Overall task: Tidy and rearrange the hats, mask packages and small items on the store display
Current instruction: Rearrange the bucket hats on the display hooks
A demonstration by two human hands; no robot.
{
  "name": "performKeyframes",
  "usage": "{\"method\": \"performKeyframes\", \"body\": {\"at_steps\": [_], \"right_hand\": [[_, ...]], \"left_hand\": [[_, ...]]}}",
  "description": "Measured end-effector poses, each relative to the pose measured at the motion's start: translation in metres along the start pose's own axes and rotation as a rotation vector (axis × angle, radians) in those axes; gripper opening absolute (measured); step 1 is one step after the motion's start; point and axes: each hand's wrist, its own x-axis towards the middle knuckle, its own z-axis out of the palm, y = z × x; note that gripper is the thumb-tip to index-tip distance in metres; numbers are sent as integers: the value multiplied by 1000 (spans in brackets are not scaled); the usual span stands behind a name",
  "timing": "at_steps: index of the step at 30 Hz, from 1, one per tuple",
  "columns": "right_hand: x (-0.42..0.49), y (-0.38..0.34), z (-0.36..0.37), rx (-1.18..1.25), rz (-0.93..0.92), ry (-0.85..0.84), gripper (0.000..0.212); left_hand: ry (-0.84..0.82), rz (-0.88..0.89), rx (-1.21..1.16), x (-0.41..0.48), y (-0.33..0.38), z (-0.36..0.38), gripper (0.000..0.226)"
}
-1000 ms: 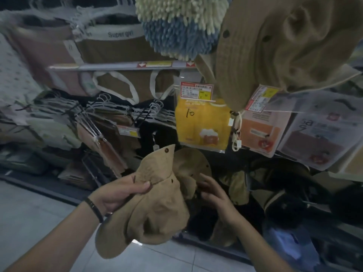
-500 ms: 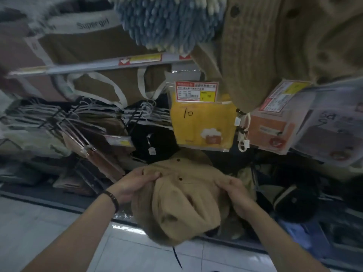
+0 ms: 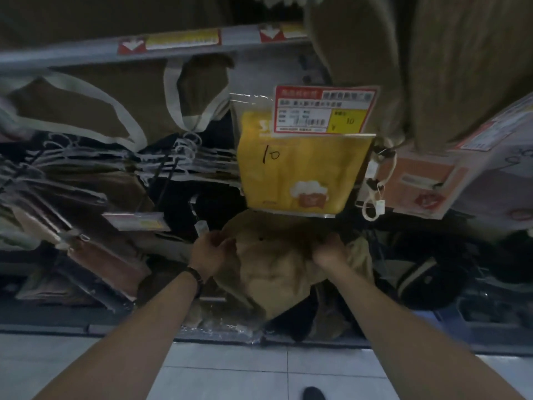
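A tan bucket hat [image 3: 274, 267] is held low against the display, just under a yellow mask package [image 3: 300, 171] marked "10". My left hand [image 3: 212, 251] grips the hat's left edge. My right hand [image 3: 330, 249] grips its right edge. Both arms stretch forward into the shelf. A second tan hat [image 3: 432, 62] hangs large at the top right. Orange mask packages [image 3: 415, 183] hang to the right of the yellow one.
A grey shelf rail [image 3: 115, 50] with price strips runs across the top. Brown tote bags with white handles [image 3: 121, 111] hang left, white hangers [image 3: 184, 160] below them. Dark hats and bags [image 3: 427, 278] fill the lower right. White floor tiles [image 3: 259, 370] lie below.
Both hands pushed the tan hat forward and deeper into the lower display, under the yellow package. The view moved closer to the shelf and tilted down.
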Motion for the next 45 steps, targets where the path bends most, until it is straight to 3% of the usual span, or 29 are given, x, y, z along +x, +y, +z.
{"method": "performKeyframes", "body": {"at_steps": [8, 12, 15, 19, 21, 24, 29, 34, 38, 43, 45], "right_hand": [[6, -5, 33, -314, -16, 96, 26], [-8, 7, 32, -464, -81, 129, 32], [-35, 16, 24, -186, -155, 200, 51], [-94, 4, -3, 121, -165, 96, 28], [-122, -1, -21, 157, -192, 53, 23], [-160, -12, -51, 206, -216, 81, 12], [-228, -55, -119, 251, -356, 254, 20], [-278, -98, -202, 285, -597, 524, 21], [-294, -121, -270, 230, -726, 717, 17], [-276, -146, -339, 93, -708, 776, 11], [-270, -160, -355, 25, -695, 741, 18]], "left_hand": [[-11, -72, 168, 18, -3, 22, 29], [60, -102, 112, -4, 1, 11, 48], [-35, -87, 99, -34, 7, -5, 58], [-260, 56, 339, -80, 33, -28, 69], [-341, 170, 446, -101, 58, -45, 55], [-370, 276, 367, -134, 103, -73, 17], [-469, 429, 272, -180, 181, -103, 8], [-336, 674, 145, -226, 258, -128, 4], [-98, 839, 81, -246, 309, -136, 6], [109, 951, 56, -261, 365, -130, 8], [143, 970, 100, -265, 382, -122, 14]]}}
